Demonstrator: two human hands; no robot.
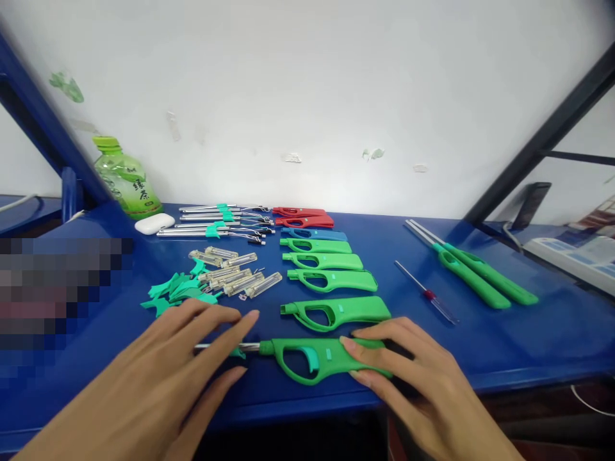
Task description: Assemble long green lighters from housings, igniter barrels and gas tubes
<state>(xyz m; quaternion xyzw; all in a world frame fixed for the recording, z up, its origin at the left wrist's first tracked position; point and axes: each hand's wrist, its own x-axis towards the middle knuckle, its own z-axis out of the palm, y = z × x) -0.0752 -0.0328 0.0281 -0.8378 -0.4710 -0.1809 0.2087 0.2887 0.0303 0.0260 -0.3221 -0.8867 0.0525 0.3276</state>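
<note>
A green long-necked gas lighter point(331, 358) with a teal trigger lies crosswise at the table's front, its metal tube pointing left. My right hand point(423, 378) grips the handle's rear end, thumb below and fingers on top. Around the metal tube point(250, 347), my left hand point(192, 358) is spread, index finger above and thumb below, with a gap between the tips. A small teal piece point(237, 353) shows beside the tube, partly hidden by that hand. Just behind lies a green handle shell point(358, 310) without a tube.
More handle shells point(353, 280) in green, blue and red line up behind. Clear fuel tanks point(240, 282), teal triggers point(185, 288) and metal tubes with wires point(211, 230) lie left. A screwdriver point(430, 296) and two tubed lighters point(485, 282) lie right. A bottle point(127, 182) and white case point(154, 223) stand back left.
</note>
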